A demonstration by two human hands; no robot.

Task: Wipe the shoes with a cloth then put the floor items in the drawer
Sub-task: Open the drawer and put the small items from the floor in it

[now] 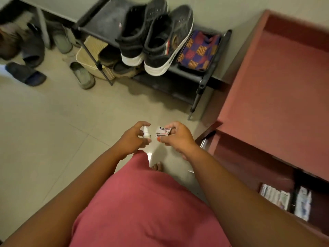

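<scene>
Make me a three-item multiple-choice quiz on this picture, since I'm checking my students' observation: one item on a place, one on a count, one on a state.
1. Where does the checkered cloth lie?
A. on the floor
B. on the shoe rack, beside the sneakers
C. in the drawer

2. How many black sneakers stand on the rack's top shelf?
A. one
B. two
C. four

3. What is the left hand doing?
A. holding a small white bottle
B. hanging free
C. wiping a sneaker

Answers: 1 B, the cloth lies on the shelf right of the sneakers. 2 B, a pair stands side by side. 3 A, its fingers curl round the bottle, while the right hand pinches a small box.
</scene>
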